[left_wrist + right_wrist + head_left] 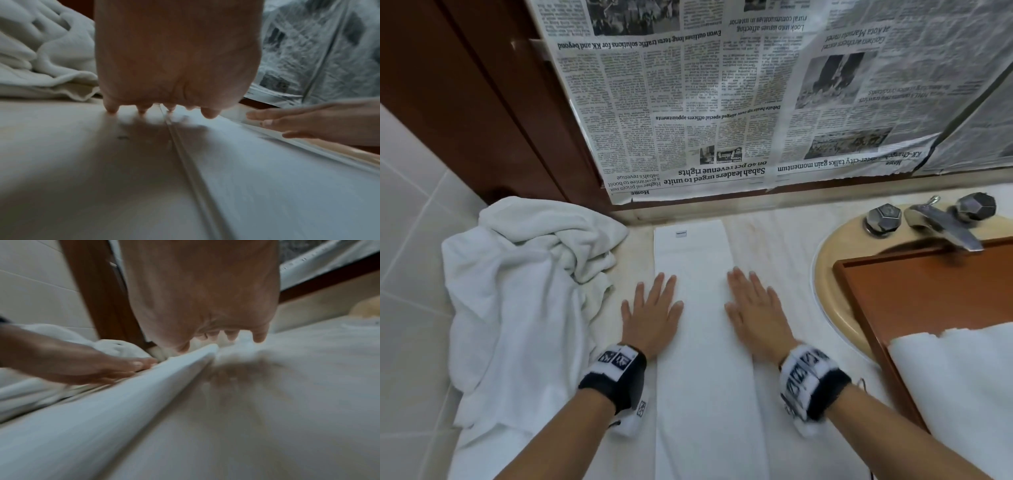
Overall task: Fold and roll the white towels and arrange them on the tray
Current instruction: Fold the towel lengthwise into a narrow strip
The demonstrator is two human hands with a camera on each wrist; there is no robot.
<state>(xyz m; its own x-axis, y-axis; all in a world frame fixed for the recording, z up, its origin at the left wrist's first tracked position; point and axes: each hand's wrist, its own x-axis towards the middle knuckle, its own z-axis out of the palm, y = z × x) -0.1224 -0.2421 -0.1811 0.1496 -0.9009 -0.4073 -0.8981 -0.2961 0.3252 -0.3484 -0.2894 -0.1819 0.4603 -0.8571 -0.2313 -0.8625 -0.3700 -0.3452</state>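
A white towel (700, 342) folded into a long narrow strip lies flat on the counter, running away from me, with a small label near its far end. My left hand (652, 308) lies flat with spread fingers on the strip's left edge. My right hand (755, 305) lies flat on its right edge. Both palms press down and hold nothing. The wrist views show the left hand (176, 65) and the right hand (205, 296) from behind over the folded towel (267, 178) (102, 402). A brown wooden tray (914, 284) sits over the sink at right, holding white towel (962, 377).
A crumpled heap of white towels (524, 294) lies on the counter at left and hangs over its front. The sink rim (825, 274) and metal tap (941, 222) are at right. Newspaper (722, 102) covers the wall behind. Tiled wall (410, 240) stands at far left.
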